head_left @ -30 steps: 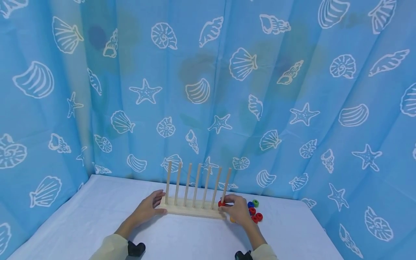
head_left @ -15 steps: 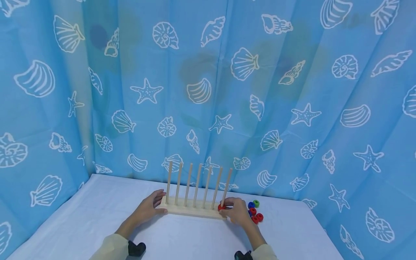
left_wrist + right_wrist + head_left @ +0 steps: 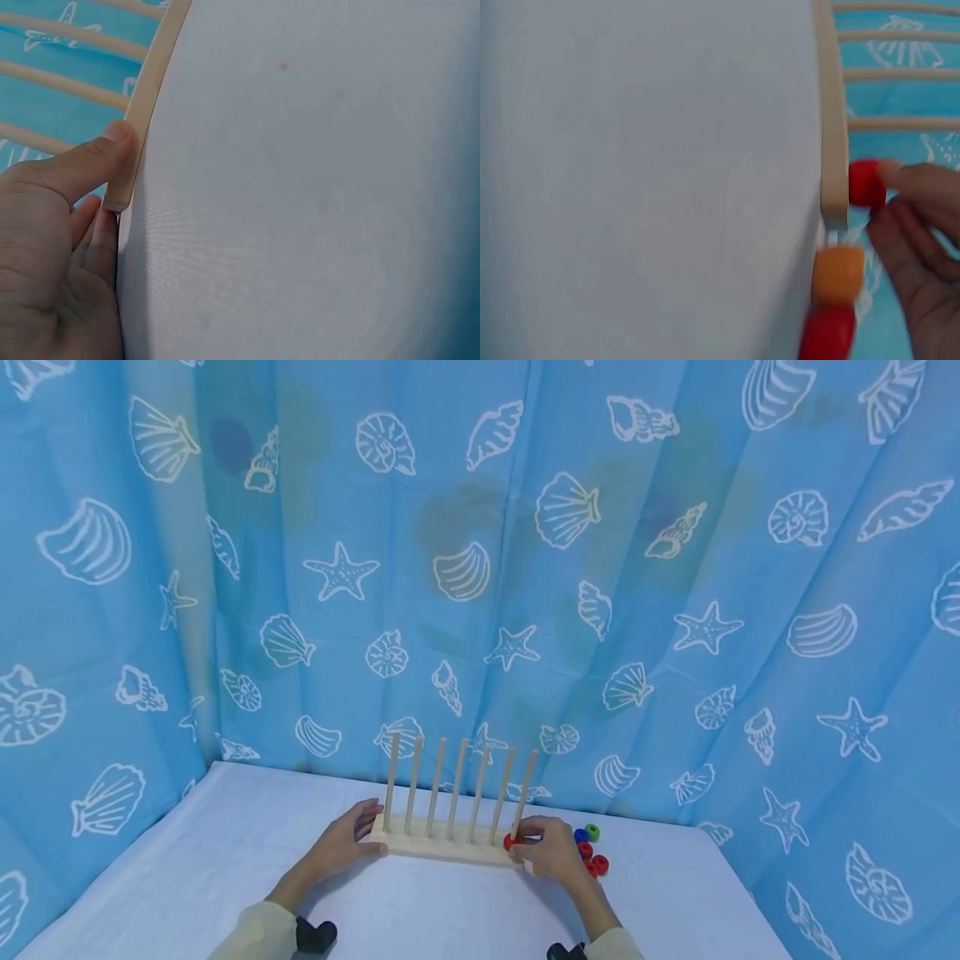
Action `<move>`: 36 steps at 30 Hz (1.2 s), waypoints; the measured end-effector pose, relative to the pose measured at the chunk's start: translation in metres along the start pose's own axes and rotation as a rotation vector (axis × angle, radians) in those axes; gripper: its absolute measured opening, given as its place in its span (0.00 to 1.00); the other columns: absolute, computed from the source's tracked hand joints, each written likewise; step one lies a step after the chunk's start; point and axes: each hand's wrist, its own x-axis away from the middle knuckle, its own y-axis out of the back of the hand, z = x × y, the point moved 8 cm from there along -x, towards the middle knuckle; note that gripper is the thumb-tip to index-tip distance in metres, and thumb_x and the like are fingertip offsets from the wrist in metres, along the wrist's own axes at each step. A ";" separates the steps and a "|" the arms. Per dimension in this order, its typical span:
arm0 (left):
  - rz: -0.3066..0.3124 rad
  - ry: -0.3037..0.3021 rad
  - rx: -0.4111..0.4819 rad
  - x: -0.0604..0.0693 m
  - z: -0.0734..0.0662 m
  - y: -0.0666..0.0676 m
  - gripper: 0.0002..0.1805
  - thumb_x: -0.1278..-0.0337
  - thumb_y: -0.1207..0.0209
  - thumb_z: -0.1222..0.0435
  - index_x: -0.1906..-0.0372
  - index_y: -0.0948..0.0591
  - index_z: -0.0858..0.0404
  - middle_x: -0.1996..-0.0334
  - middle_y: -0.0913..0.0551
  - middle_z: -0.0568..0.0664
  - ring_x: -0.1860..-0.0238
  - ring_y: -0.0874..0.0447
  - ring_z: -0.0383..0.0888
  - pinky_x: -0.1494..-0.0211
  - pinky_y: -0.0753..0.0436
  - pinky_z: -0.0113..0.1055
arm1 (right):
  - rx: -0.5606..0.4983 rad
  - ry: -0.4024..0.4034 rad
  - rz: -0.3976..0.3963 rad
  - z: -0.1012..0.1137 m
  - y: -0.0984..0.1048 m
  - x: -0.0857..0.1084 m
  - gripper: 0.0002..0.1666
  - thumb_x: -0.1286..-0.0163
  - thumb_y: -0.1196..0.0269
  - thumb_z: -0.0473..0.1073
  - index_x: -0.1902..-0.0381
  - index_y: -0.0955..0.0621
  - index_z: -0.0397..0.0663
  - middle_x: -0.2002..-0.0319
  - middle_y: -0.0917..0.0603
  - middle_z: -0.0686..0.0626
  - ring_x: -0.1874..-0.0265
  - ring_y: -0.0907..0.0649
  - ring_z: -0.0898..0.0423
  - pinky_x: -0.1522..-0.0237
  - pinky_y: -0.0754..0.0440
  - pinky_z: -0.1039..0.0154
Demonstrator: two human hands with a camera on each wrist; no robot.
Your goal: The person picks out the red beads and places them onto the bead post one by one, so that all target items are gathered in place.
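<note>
The wooden rack (image 3: 450,850) runs left to right, pegs (image 3: 457,789) upright. The left grip (image 3: 341,843) holds its left end; the right grip (image 3: 551,850) pinches a red bead (image 3: 864,184), partly finger-covered, at the rack's rightmost peg.

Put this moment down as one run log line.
left hand: holds wooden rack | right hand: pinches red bead at rightmost peg's foot | loose beads: on white cloth
</note>
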 end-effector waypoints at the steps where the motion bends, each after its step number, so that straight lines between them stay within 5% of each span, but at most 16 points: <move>1: 0.003 0.007 0.003 0.001 0.000 -0.001 0.47 0.57 0.26 0.68 0.29 0.37 0.68 0.35 0.28 0.61 0.34 0.30 0.57 0.33 0.28 0.44 | 0.006 0.004 -0.008 0.000 0.005 0.002 0.18 0.44 0.27 0.37 0.54 0.15 0.43 0.58 0.13 0.47 0.56 0.14 0.46 0.56 0.12 0.55; 10: -0.015 0.001 -0.023 0.001 -0.005 0.002 0.47 0.58 0.26 0.67 0.30 0.36 0.68 0.36 0.28 0.61 0.34 0.30 0.58 0.32 0.29 0.46 | 0.072 -0.021 -0.162 -0.015 0.069 0.015 0.18 0.43 0.27 0.36 0.53 0.16 0.47 0.56 0.14 0.48 0.52 0.15 0.47 0.53 0.13 0.55; 18: -0.013 0.019 -0.037 0.000 0.000 0.000 0.47 0.57 0.26 0.68 0.30 0.36 0.67 0.36 0.27 0.61 0.35 0.29 0.58 0.32 0.29 0.45 | 0.129 -0.163 -0.153 -0.066 0.104 0.030 0.17 0.43 0.29 0.34 0.54 0.16 0.41 0.58 0.13 0.45 0.55 0.15 0.47 0.55 0.13 0.54; 29: -0.012 0.015 -0.025 -0.001 0.003 0.001 0.48 0.59 0.25 0.66 0.30 0.36 0.67 0.36 0.27 0.60 0.35 0.29 0.57 0.32 0.29 0.46 | 0.126 -0.301 -0.061 -0.105 0.105 0.041 0.21 0.47 0.29 0.30 0.53 0.16 0.41 0.60 0.13 0.48 0.56 0.15 0.47 0.53 0.14 0.50; 36: 0.009 0.003 -0.010 -0.003 0.003 -0.001 0.49 0.59 0.25 0.64 0.30 0.37 0.68 0.36 0.27 0.61 0.35 0.29 0.58 0.32 0.29 0.46 | 0.108 -0.295 -0.066 -0.108 0.104 0.041 0.21 0.49 0.29 0.29 0.54 0.15 0.41 0.60 0.13 0.48 0.56 0.15 0.47 0.54 0.14 0.51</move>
